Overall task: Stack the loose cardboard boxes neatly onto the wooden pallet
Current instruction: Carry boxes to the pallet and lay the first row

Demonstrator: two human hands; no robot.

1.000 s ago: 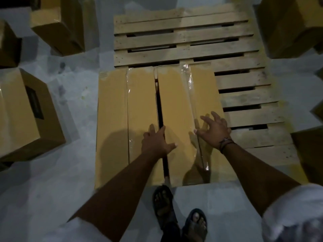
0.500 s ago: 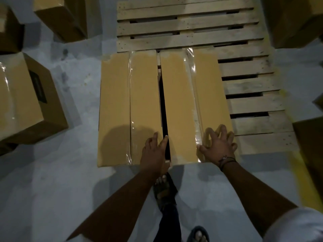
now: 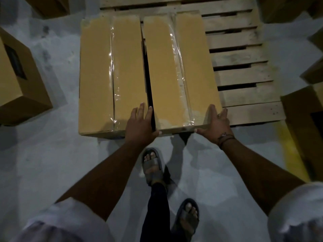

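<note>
While you lean over the load, two long tan cardboard boxes (image 3: pixel 129 67) lie side by side on the pale wooden slatted pallet (image 3: pixel 244 70), from 12 o'clock down to the centre of your view. Each carries a strip of clear tape along its top seam, and a narrow dark gap runs between them. Whether the left one overhangs the pallet's 9 o'clock edge cannot be told from this angle.

Your left hand (image 3: pixel 139 123) lies flat on the near end of the left box, just beside the gap, fingers straight and released, thumb dropped over the front face. Your right hand (image 3: pixel 215 124) cups the near right corner of the right box, fingers stretched along its 3 o'clock side, thumb along the front face, nothing clenched. A dark cord wristband (image 3: pixel 225 137) circles that wrist.

Bare slats show at 2 and 3 o'clock. On the grey concrete floor (image 3: pixel 52 163) stand a brown labelled cardboard box (image 3: pixel 19 81) at 9 o'clock, a second loose box (image 3: pixel 50 6) at 11, a third loose box (image 3: pixel 286 7) at 1 and a fourth loose box (image 3: pixel 304 137) at 4. A yellow painted line (image 3: pixel 293 154) runs beside that last one. Your grey open sandals (image 3: pixel 153 165) stand at 6 o'clock, near the boxes.
</note>
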